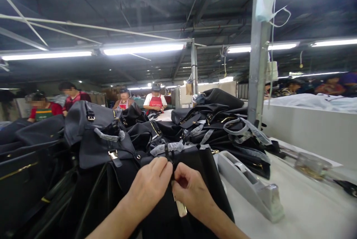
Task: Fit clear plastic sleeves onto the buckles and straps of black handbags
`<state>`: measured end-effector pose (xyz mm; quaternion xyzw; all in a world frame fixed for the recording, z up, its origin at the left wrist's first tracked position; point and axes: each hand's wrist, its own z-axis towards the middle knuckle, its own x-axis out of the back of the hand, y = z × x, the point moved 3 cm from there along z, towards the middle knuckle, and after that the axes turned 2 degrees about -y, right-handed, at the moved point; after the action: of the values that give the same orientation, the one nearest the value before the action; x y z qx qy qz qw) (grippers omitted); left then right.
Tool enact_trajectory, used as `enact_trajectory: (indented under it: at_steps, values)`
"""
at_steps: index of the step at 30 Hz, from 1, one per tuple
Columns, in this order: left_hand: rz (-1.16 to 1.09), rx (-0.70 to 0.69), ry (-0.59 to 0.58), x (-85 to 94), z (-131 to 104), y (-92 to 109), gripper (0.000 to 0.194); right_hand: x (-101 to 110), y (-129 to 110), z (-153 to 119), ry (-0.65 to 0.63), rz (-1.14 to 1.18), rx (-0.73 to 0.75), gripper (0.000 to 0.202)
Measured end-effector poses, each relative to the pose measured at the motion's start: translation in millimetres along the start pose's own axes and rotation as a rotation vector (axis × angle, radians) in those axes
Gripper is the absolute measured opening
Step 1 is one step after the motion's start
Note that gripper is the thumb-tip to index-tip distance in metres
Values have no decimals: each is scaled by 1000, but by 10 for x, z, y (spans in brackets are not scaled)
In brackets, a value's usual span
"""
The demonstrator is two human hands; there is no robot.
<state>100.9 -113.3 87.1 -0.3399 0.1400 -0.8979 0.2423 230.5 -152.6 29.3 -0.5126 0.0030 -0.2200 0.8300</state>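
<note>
**Bag (206,179) right in front, with a hand on each side of its strap**

The black bag lies in the middle, close to the person, its right edge over the white counter (309,209). A thin dark strap (172,165) runs down it, with a shiny gold piece (181,208) below. The right hand (196,190) has its finger and thumb pinched on the strap, just above the gold piece. The left hand (153,181) has curled fingers right beside it, but I can't tell if they grip anything. Maybe both hands are close so they can feel such a small part. The bag's handle (167,148) is wrapped, maybe so it won't get scratched. A grey tape holder (240,181) sits just right of the bag, perhaps for easy reach. More bags (104,146) are piled around. Farther back, a person in a red apron (156,102) looks busy too.
</note>
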Motion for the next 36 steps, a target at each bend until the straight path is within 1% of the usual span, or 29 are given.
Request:
enact_trajectory:
  at_steps: [2, 4, 7, 8, 10, 13, 15, 17, 18, 19, 21, 22, 23, 25, 29, 31, 33, 35, 36]
  values:
    - [-54, 108, 38, 38, 23, -127, 26, -47, 24, -58, -78, 119, -76, 12]
    - [-158, 191, 55, 48, 33, -202, 24, -61, 59, -112, -136, 240, -152, 10]
    - [-379, 286, 52, -8, 27, -185, 19, -18, 99, -162, -144, 322, -174, 10]
    - [-443, 354, 63, -41, 20, -169, 16, 2, 104, -174, -139, 325, -167, 11]
    - [-558, 544, 91, -119, -1, -148, 12, 36, 93, -198, -136, 312, -146, 13]
    - [-751, 823, 94, -213, -27, -140, 17, 66, 44, -236, -162, 373, -147, 17]
    - [-963, 945, 53, -239, -27, -132, 17, 87, 16, -248, -160, 447, -149, 20]
    - [-1187, 1011, 11, -228, -16, -111, 23, 98, 17, -243, -147, 486, -130, 21]
    - [-1249, 1026, 18, -208, -7, -104, 28, 91, 35, -237, -147, 490, -119, 21]
    - [-1266, 1027, 47, -182, 6, -103, 31, 75, 64, -230, -149, 496, -108, 21]
    - [-1202, 991, 131, -136, 47, -108, 32, 25, 149, -219, -152, 516, -93, 21]
    - [-1166, 958, 152, -129, 76, -106, 31, -2, 197, -217, -147, 521, -83, 21]
    - [-1156, 923, 148, -139, 106, -98, 31, -27, 243, -216, -143, 522, -73, 21]
    - [-1208, 872, 124, -189, 151, -72, 27, -63, 317, -222, -145, 510, -58, 19]
    - [-1284, 812, 172, -256, 93, -15, 13, -46, 359, -234, -133, 569, -60, 19]
    - [-1253, 808, 135, -255, 21, 9, 12, -13, 326, -231, -122, 613, -67, 20]
    - [-1189, 859, 56, -242, -35, 12, 14, 2, 268, -230, -168, 627, -77, 19]
    - [-1094, 874, -11, -215, -34, 1, 26, 9, 209, -236, -220, 619, -87, 19]
    - [-1059, 851, -34, -203, -9, -2, 31, 12, 187, -244, -240, 613, -91, 19]
